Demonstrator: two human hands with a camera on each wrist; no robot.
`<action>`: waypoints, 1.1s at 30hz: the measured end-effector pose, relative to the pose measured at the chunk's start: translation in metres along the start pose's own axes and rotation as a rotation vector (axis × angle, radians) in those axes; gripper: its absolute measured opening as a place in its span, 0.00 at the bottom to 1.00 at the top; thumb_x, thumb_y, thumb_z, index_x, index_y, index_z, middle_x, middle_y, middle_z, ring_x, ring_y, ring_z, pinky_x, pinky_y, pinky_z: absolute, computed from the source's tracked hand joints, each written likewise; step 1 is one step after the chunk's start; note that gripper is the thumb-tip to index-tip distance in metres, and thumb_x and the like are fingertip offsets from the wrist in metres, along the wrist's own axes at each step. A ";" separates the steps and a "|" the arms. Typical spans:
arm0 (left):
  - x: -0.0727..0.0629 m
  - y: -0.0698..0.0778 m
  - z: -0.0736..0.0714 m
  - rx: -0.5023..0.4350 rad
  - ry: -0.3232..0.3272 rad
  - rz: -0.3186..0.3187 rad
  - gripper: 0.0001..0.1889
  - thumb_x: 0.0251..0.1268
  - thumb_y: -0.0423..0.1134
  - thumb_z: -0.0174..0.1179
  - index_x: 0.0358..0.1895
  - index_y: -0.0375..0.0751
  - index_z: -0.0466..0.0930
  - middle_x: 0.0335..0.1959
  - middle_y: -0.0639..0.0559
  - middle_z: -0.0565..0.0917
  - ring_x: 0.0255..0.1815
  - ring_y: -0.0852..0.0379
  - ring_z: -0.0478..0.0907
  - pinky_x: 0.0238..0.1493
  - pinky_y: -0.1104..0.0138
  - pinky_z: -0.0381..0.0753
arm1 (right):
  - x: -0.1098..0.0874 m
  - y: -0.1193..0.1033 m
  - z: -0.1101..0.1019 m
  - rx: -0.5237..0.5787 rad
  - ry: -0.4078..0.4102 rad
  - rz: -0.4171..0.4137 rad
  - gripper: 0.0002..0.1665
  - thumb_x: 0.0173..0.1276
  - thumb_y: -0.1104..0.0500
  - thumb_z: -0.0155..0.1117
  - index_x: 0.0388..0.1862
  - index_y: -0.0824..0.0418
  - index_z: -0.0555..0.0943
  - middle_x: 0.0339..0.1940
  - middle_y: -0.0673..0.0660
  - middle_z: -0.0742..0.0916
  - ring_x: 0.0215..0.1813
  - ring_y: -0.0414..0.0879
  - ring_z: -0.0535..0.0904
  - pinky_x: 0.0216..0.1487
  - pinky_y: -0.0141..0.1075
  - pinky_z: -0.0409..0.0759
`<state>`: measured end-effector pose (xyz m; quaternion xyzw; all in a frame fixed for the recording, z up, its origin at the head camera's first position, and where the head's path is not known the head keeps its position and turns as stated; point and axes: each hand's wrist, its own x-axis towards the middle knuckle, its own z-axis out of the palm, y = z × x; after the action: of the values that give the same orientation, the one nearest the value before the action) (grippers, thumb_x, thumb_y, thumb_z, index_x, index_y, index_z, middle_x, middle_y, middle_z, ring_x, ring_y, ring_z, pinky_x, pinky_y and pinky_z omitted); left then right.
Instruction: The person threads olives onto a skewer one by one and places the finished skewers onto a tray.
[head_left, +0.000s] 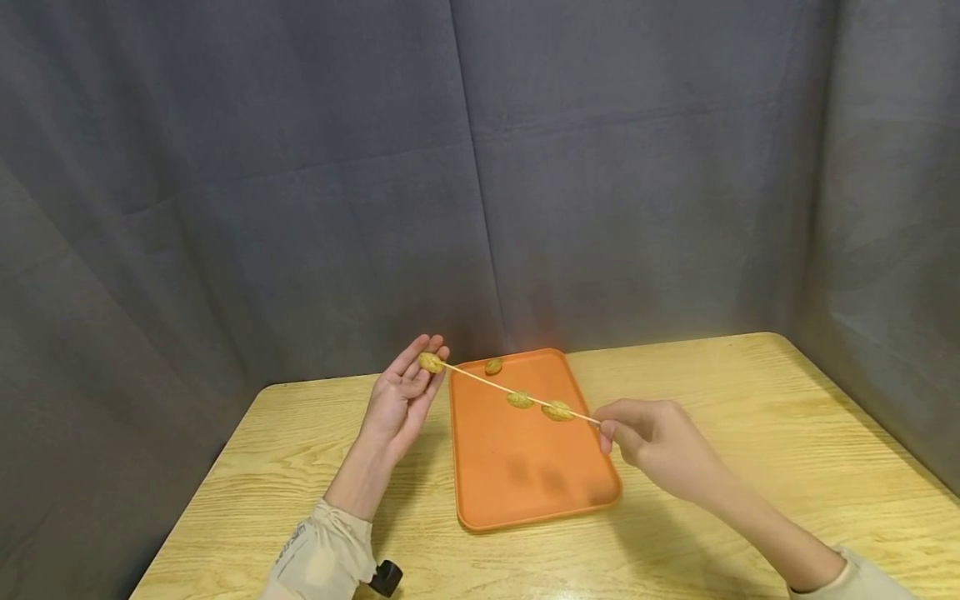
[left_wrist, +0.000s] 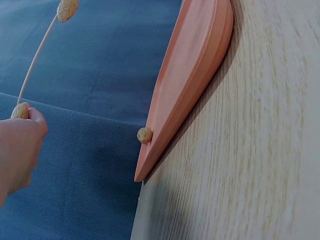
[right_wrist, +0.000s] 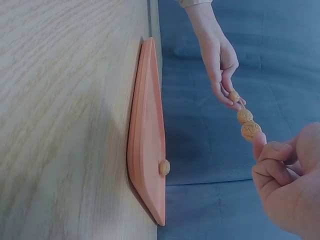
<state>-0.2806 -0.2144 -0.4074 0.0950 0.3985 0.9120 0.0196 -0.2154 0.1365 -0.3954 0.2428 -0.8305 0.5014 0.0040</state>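
Note:
A thin wooden skewer [head_left: 480, 380] is held above the orange tray, slanting down to the right in the head view. My right hand [head_left: 663, 446] pinches its near end between thumb and fingers. At the far end, my left hand [head_left: 396, 404] holds a wrinkled, walnut-like ball [head_left: 431, 362] between thumb and fingers, palm up. Two similar balls, one mid-stick [head_left: 519, 400] and one closer to my right hand [head_left: 558, 410], are threaded on the skewer. In the left wrist view, the ball [left_wrist: 20, 111] in my left fingers is partly covered.
The orange tray [head_left: 510, 467] lies on the wooden table [head_left: 750, 417], and one loose walnut-like ball [head_left: 492, 367] sits at its far left corner. Grey curtains [head_left: 375, 208] hang behind the table and along its sides. A black device [head_left: 386, 577] is by my left sleeve.

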 end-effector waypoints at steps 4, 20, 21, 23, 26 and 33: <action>0.000 -0.001 0.001 -0.005 0.004 -0.004 0.28 0.75 0.18 0.35 0.75 0.37 0.59 0.78 0.40 0.60 0.72 0.51 0.70 0.76 0.64 0.66 | 0.000 0.002 0.001 -0.002 0.002 -0.008 0.08 0.74 0.63 0.59 0.39 0.55 0.85 0.21 0.50 0.82 0.18 0.34 0.64 0.15 0.29 0.61; -0.001 -0.002 0.000 0.000 -0.003 -0.015 0.29 0.74 0.17 0.34 0.75 0.37 0.58 0.76 0.42 0.64 0.69 0.52 0.72 0.75 0.64 0.67 | 0.000 0.003 0.001 -0.003 0.001 -0.006 0.07 0.74 0.61 0.59 0.39 0.55 0.85 0.20 0.50 0.80 0.18 0.34 0.64 0.15 0.30 0.62; -0.001 -0.002 0.000 0.001 -0.006 -0.017 0.29 0.74 0.17 0.35 0.75 0.37 0.59 0.76 0.42 0.64 0.69 0.52 0.73 0.74 0.65 0.68 | 0.000 0.003 0.001 0.001 -0.005 -0.001 0.07 0.74 0.61 0.59 0.39 0.55 0.85 0.20 0.50 0.80 0.18 0.34 0.63 0.15 0.30 0.62; -0.001 -0.002 -0.001 0.026 -0.015 -0.019 0.29 0.74 0.17 0.36 0.75 0.37 0.59 0.76 0.42 0.63 0.69 0.52 0.73 0.73 0.66 0.70 | 0.001 0.004 0.002 0.002 -0.014 0.006 0.07 0.74 0.62 0.59 0.39 0.56 0.85 0.21 0.50 0.81 0.18 0.34 0.63 0.15 0.29 0.62; -0.002 -0.001 -0.001 0.069 -0.031 -0.024 0.28 0.75 0.19 0.38 0.75 0.38 0.60 0.74 0.45 0.67 0.72 0.51 0.71 0.72 0.67 0.71 | 0.001 0.004 0.002 0.008 -0.023 0.013 0.07 0.74 0.62 0.59 0.39 0.56 0.85 0.23 0.50 0.82 0.18 0.34 0.63 0.15 0.28 0.61; -0.001 0.000 -0.001 0.085 -0.078 -0.016 0.26 0.75 0.23 0.46 0.73 0.39 0.63 0.71 0.46 0.72 0.70 0.49 0.73 0.72 0.61 0.72 | 0.002 0.007 0.002 0.004 -0.006 0.002 0.07 0.74 0.61 0.60 0.38 0.56 0.85 0.22 0.50 0.82 0.18 0.34 0.64 0.15 0.29 0.62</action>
<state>-0.2798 -0.2150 -0.4078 0.1283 0.4364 0.8897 0.0383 -0.2197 0.1365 -0.4019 0.2433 -0.8297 0.5024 0.0003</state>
